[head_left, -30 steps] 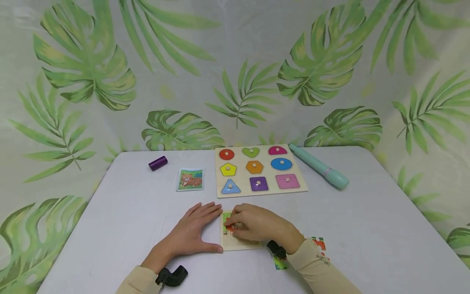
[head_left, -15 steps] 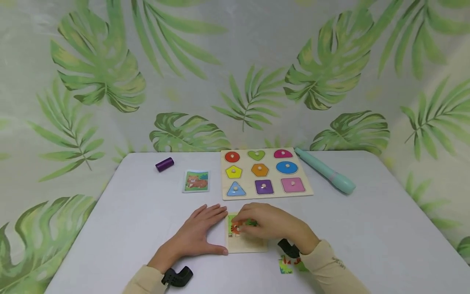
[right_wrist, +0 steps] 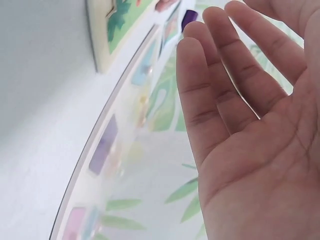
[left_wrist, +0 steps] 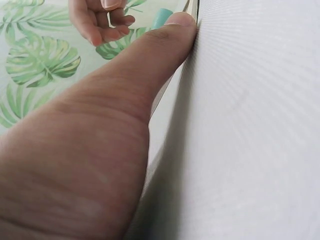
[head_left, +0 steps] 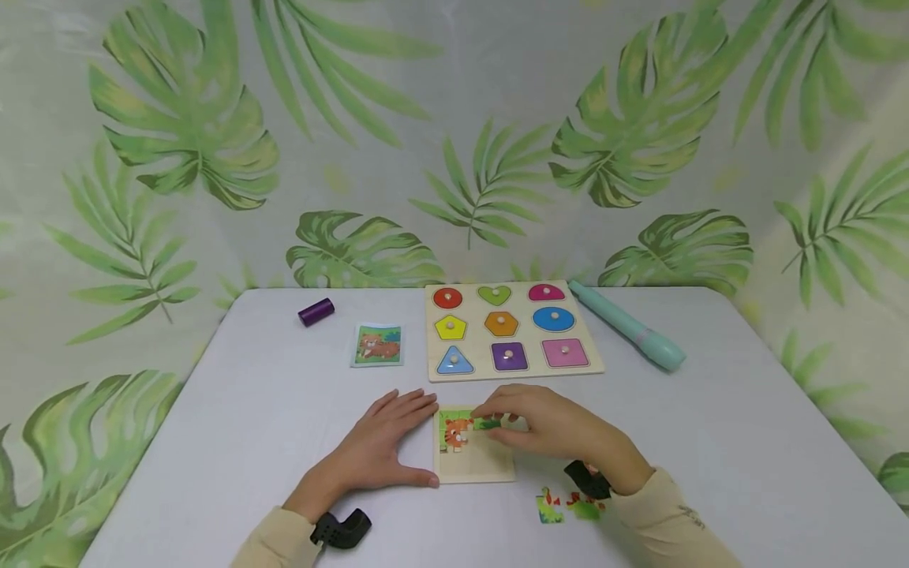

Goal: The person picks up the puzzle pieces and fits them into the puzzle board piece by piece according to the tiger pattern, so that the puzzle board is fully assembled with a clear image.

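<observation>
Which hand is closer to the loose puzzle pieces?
The right one. The right hand reaches over the puzzle board's right side, and its wrist is close to the loose puzzle pieces. The left hand is farther away, at the board's left edge.

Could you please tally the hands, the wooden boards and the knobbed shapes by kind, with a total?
Hands: 2 (left hand, right hand)
Wooden boards: 2 (puzzle board, shape board)
Knobbed shapes: 9, all on the shape board
Total: 13
</observation>
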